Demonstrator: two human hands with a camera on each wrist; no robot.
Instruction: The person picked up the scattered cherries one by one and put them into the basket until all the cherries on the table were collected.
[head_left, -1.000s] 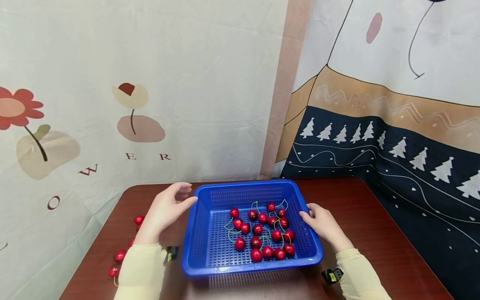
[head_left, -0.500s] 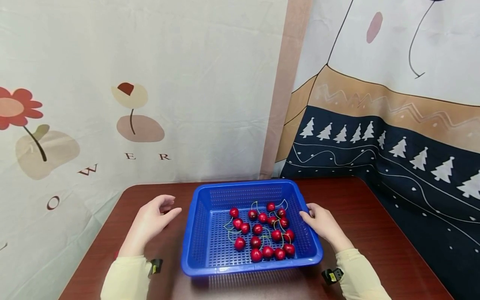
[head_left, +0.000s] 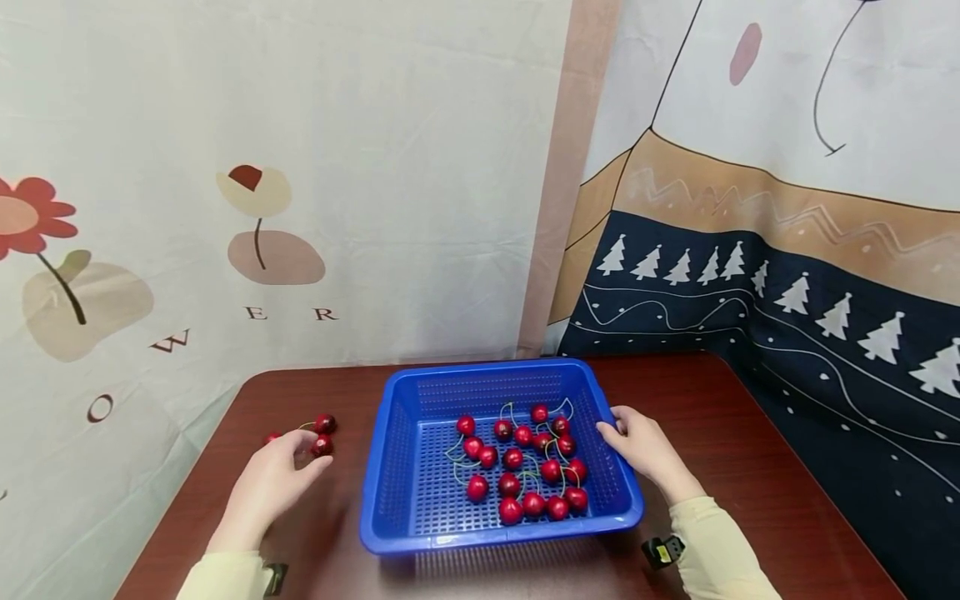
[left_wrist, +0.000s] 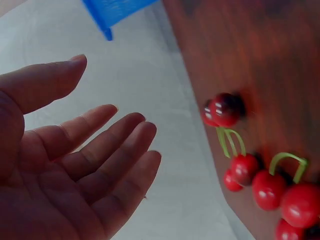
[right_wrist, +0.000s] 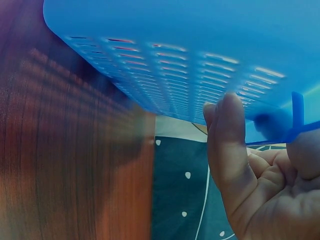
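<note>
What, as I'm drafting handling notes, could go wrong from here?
The loose cherries near the left hand are round; a clumsy reach might send some rolling, perhaps off the table. Only the right hand holds the basket, by one side, so a careless tug might jolt it and shift the cherries inside.

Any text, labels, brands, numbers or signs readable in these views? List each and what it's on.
"O": pale cloth
"W": same cloth
"E": same cloth
"R": same cloth
Yellow patch on the right wrist device: too small to tell if it bears text.
Basket, cherries: nothing readable.
</note>
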